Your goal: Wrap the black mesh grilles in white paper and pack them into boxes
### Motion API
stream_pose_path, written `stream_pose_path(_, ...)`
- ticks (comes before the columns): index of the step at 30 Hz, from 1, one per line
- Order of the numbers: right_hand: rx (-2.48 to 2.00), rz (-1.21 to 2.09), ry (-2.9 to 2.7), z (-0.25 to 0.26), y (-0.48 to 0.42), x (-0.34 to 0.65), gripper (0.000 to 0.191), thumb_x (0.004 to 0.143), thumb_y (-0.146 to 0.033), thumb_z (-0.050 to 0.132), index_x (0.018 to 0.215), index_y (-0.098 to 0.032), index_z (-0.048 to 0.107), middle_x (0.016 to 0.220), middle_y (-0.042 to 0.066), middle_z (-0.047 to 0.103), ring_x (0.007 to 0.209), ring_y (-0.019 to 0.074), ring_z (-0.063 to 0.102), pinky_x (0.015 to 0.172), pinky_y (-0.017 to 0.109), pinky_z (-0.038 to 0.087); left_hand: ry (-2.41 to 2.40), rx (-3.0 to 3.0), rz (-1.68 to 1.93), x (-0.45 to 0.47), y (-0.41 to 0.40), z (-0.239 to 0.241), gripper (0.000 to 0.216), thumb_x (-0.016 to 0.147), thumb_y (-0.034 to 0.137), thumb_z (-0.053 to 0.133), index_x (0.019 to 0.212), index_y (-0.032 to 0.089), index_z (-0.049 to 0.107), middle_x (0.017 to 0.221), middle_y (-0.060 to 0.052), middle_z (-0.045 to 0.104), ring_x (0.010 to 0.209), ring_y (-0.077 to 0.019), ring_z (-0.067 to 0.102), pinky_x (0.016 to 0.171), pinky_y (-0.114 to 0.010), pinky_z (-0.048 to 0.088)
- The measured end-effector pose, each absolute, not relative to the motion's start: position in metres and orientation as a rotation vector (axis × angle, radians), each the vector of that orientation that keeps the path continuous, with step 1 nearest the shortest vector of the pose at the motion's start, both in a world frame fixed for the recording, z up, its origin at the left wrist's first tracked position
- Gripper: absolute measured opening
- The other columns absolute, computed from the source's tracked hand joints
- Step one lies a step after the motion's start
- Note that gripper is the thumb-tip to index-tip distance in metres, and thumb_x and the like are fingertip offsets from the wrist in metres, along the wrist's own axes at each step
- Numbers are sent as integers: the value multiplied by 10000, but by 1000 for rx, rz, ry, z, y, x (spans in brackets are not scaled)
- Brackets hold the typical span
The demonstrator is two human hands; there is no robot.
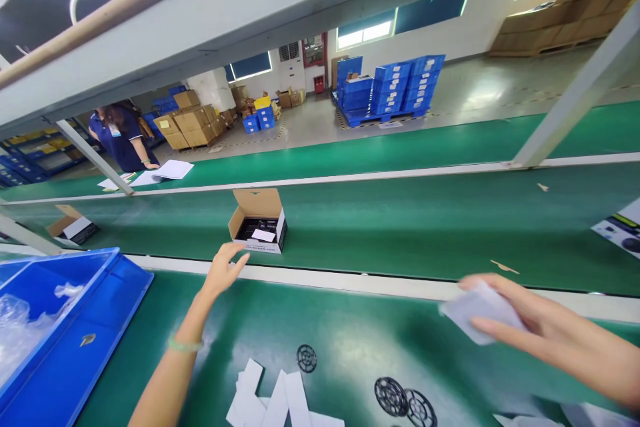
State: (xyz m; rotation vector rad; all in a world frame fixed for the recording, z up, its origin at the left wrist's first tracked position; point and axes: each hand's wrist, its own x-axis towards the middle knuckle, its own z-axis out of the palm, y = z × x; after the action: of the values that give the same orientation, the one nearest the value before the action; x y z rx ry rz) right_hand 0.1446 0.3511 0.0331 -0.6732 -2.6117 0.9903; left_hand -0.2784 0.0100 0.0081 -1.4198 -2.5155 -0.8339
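My left hand (225,269) reaches out at the front of an open cardboard box (257,245), fingers apart and holding nothing. Inside that box lie black parts with a small white card (263,235) on top. At the right, my right hand (505,310) grips a white folded paper (481,312), blurred by motion. Below the hands on the green bench are white paper strips (287,400), a black round grille (307,358) and two more overlapping black grilles (391,396).
A blue bin (115,300) with clear plastic bags stands at left. Another open box (75,227) sits farther left on the green belt (400,233); a printed box (620,227) is at the right edge. A metal beam (225,7) crosses overhead. A person (120,137) stands beyond.
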Motion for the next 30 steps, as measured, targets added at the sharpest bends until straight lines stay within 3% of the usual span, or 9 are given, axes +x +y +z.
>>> stream_pose_path(4, -347, 1309, -2713, 77, 316, 40, 437, 879, -549, 433, 1214, -277, 504, 1149, 108, 588, 974, 244, 587, 879, 367, 462, -2612, -1344, -930, -241, -57, -30, 306, 890, 403, 505, 1003, 175, 676, 1060, -100, 678, 1028, -224, 606, 951, -396, 477)
stream_pose_path(7, -82, 1145, -2786, 91, 288, -50, 380, 900, -329, 438, 1258, -204, 456, 1186, 87, 575, 985, 227, 572, 861, 336, 444, -2682, -1275, -951, -225, -86, -50, 303, 891, 406, 501, 993, 192, 689, 1074, -100, 675, 1042, -234, 608, 953, -425, 482)
stream_pose_path(9, -105, 989, -2833, 92, 270, -109, 326, 884, -245, 523, 1196, -182, 453, 1077, 57, 617, 918, 200, 589, 783, 275, 437, -2697, -1250, -971, -221, -93, -56, 306, 893, 412, 496, 997, 202, 693, 1083, -101, 673, 1054, -239, 605, 958, -433, 482)
stream_pose_path(12, -221, 691, -2899, 85, 248, -185, 313, 904, -248, 587, 1179, -183, 452, 1009, 41, 634, 914, 211, 598, 740, 259, 414, -2685, -1242, -1004, -221, -94, -60, 304, 889, 411, 497, 996, 207, 696, 1074, -106, 671, 1047, -244, 607, 944, -431, 493)
stream_pose_path(15, -292, 606, -2940, 68, 236, -239, 261, 952, -234, 533, 1201, -180, 474, 1145, 81, 605, 1050, 244, 570, 799, 284, 415, -2645, -1272, -1020, -224, -94, -65, 284, 888, 385, 501, 986, 203, 696, 1089, -115, 658, 1057, -247, 596, 938, -432, 494)
stream_pose_path(20, -536, 583, -3119, 37, 234, -273, 253, 962, -227, 516, 1178, -96, 531, 1090, 144, 619, 955, 243, 615, 757, 323, 489, -2642, -1304, -1039, -223, -96, -67, 267, 889, 358, 495, 1014, 199, 670, 1130, -125, 626, 1094, -255, 557, 958, -446, 462)
stream_pose_path(23, -588, 522, -3179, 28, 242, -271, 284, 982, -285, 506, 1182, -86, 545, 1074, 129, 619, 949, 216, 615, 792, 343, 510, -2794, -1328, -1000, -207, -93, -50, 233, 877, 375, 500, 901, 189, 638, 1097, -120, 606, 1081, -256, 533, 945, -432, 445)
stream_pose_path(27, -506, 352, -3203, 17, 249, -259, 213, 983, -219, 497, 1094, -76, 609, 1149, 144, 587, 1046, 223, 577, 909, 382, 474, -3180, -1366, -685, -168, -84, -20, 259, 785, 427, 590, 744, 182, 517, 902, -88, 574, 904, -261, 530, 814, -408, 438)
stream_pose_path(30, -419, 251, -3222, 9, 251, -249, 187, 970, -143, 481, 1056, -72, 631, 1149, 135, 591, 1064, 219, 566, 933, 389, 460, -3365, -1296, -423, -145, -75, -10, 272, 717, 418, 635, 753, 182, 504, 961, -103, 566, 952, -304, 512, 804, -421, 399)
